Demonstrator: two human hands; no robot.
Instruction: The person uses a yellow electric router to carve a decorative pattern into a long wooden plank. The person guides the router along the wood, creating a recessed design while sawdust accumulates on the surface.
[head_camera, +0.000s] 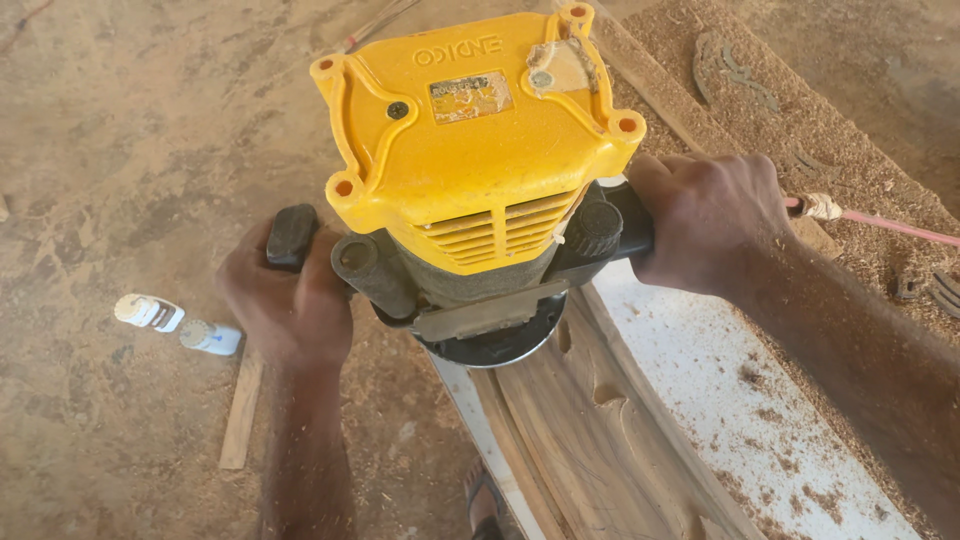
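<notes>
Sawdust coats the ground around a yellow router (480, 150) at frame centre, resting on a carved wooden plank (590, 430). The left hand (290, 305) and right hand (705, 220) each wrap tightly around one black side handle. Two small white bottles (180, 325) lie at left; one pink cord (890, 225) runs right.

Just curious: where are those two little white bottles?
In the head view, the two white bottles lie on the dusty floor, just outside the left hand.
</notes>
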